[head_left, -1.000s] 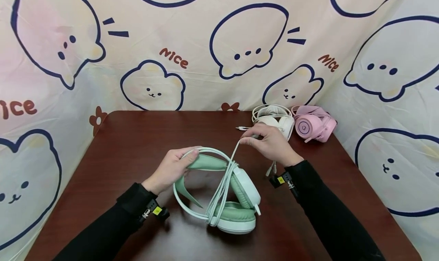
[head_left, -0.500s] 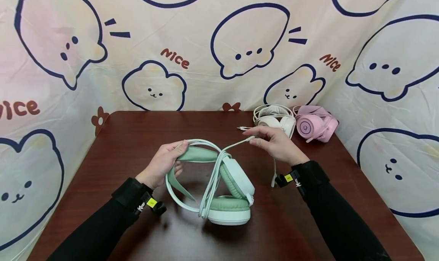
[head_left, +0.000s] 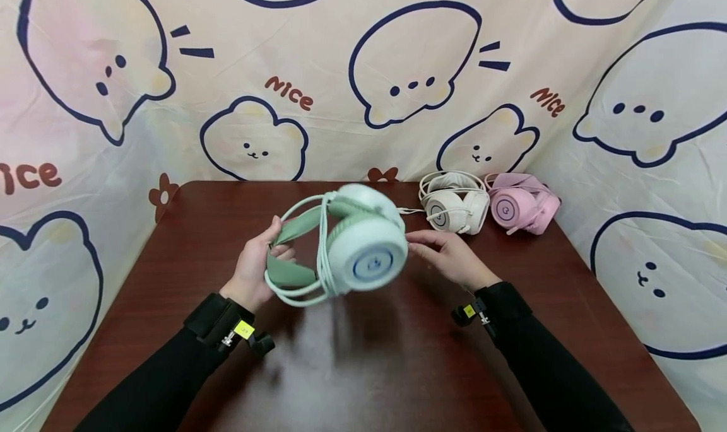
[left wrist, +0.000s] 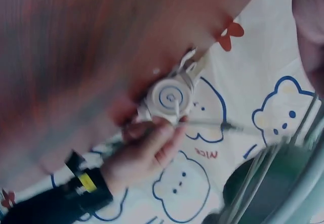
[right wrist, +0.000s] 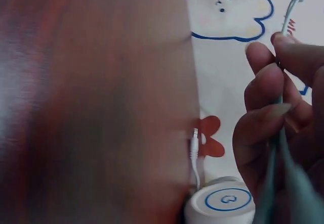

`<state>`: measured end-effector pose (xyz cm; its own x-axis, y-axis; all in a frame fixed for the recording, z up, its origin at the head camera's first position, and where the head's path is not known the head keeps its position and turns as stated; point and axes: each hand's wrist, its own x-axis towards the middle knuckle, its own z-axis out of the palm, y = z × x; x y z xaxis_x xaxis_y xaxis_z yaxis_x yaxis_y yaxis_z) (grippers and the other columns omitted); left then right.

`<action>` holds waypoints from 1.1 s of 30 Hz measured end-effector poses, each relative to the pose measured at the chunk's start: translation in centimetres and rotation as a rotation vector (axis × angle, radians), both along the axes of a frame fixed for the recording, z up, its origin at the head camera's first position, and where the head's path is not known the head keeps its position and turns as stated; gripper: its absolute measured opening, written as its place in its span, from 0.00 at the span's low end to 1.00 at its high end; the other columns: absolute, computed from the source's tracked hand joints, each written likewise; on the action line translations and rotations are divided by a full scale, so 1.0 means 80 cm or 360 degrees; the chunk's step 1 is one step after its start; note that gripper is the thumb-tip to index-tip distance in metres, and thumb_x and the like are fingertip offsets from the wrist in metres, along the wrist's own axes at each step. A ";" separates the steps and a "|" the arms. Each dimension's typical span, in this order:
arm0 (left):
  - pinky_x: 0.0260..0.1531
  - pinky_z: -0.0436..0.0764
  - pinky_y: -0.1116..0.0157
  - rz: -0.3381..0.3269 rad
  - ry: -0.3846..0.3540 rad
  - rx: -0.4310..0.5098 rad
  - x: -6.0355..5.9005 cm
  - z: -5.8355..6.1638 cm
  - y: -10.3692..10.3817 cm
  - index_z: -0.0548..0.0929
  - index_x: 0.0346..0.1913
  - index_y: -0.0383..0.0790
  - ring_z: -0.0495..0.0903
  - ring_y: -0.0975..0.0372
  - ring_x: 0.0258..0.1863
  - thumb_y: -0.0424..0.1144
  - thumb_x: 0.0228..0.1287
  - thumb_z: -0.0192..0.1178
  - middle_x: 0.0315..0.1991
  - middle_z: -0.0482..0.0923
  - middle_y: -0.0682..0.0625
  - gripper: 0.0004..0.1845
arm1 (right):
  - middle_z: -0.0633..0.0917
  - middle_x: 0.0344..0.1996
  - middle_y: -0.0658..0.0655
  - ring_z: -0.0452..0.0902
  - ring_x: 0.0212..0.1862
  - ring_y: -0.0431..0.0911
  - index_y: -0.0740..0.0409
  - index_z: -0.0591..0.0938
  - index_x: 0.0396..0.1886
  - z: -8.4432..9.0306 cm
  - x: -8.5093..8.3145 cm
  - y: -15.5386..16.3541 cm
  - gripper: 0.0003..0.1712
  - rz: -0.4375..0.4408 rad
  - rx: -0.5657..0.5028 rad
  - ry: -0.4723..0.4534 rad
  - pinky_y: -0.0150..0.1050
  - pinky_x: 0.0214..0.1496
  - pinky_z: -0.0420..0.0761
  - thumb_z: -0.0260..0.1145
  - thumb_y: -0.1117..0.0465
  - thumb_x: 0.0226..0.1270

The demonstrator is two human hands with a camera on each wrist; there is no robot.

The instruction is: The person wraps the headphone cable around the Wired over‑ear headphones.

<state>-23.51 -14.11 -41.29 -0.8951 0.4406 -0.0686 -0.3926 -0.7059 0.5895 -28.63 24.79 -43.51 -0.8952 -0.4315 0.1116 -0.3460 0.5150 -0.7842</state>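
Observation:
Mint-green headphones [head_left: 372, 255] are held above the table, tilted so a round ear cup faces the head camera. My left hand [head_left: 252, 265] grips their padded headband. Several loops of pale cable [head_left: 324, 249] wrap around the band beside the ear cups. To the right of the cups, my right hand [head_left: 445, 255] pinches the cable's free end between thumb and fingers. The right wrist view shows the thin green cable [right wrist: 289, 19] passing through these fingers. In the left wrist view the green headphones [left wrist: 271, 178] are blurred at the lower right, with my left hand [left wrist: 310, 27] partly visible.
White headphones [head_left: 449, 208] with a wound cable sit at the table's back right, their plug [right wrist: 194, 145] pointing out. Pink headphones [head_left: 514, 205] lie beside them at the right edge. Behind the brown table [head_left: 216, 211] hangs a printed cloth [head_left: 329, 148].
My left hand has raised and turned the green headphones, so the ear cups now face the camera. My right hand has moved slightly lower, still pinching the cable.

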 end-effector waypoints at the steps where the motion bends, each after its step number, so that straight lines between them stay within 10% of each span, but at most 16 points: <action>1: 0.19 0.71 0.69 0.0064 -0.0068 0.0017 0.000 0.001 0.000 0.77 0.48 0.46 0.68 0.64 0.15 0.56 0.82 0.43 0.18 0.59 0.55 0.19 | 0.90 0.47 0.55 0.86 0.41 0.57 0.44 0.85 0.62 -0.004 0.002 -0.001 0.17 0.0012 0.0015 0.0001 0.34 0.35 0.81 0.66 0.53 0.77; 7: 0.47 0.85 0.66 0.0453 -0.0437 -0.0056 -0.010 0.004 0.000 0.70 0.59 0.49 0.86 0.63 0.40 0.55 0.82 0.45 0.36 0.79 0.53 0.16 | 0.91 0.37 0.49 0.86 0.44 0.44 0.46 0.82 0.66 -0.021 0.015 -0.005 0.18 0.0087 0.0226 0.0080 0.34 0.45 0.79 0.62 0.57 0.80; 14: 0.74 0.67 0.62 0.0644 -0.0625 -0.0113 -0.026 0.001 -0.003 0.55 0.80 0.57 0.66 0.63 0.76 0.52 0.85 0.37 0.76 0.64 0.56 0.26 | 0.86 0.30 0.44 0.82 0.36 0.36 0.48 0.84 0.63 -0.032 0.035 -0.021 0.17 0.0101 0.0379 0.0104 0.37 0.47 0.79 0.62 0.55 0.80; 21: 0.77 0.61 0.65 0.0789 -0.0738 -0.0098 -0.036 -0.009 -0.011 0.49 0.82 0.70 0.57 0.66 0.80 0.49 0.86 0.34 0.83 0.47 0.61 0.27 | 0.87 0.42 0.45 0.81 0.43 0.37 0.51 0.84 0.64 -0.022 0.064 -0.048 0.18 0.0280 0.0628 0.0507 0.41 0.50 0.83 0.62 0.59 0.79; 33: 0.72 0.69 0.67 0.0974 -0.0699 -0.0571 -0.041 -0.024 -0.009 0.64 0.77 0.53 0.66 0.65 0.74 0.52 0.84 0.44 0.78 0.60 0.57 0.25 | 0.81 0.35 0.45 0.73 0.30 0.34 0.54 0.84 0.61 0.035 0.112 -0.104 0.18 0.0370 0.0650 0.1101 0.30 0.32 0.79 0.65 0.61 0.75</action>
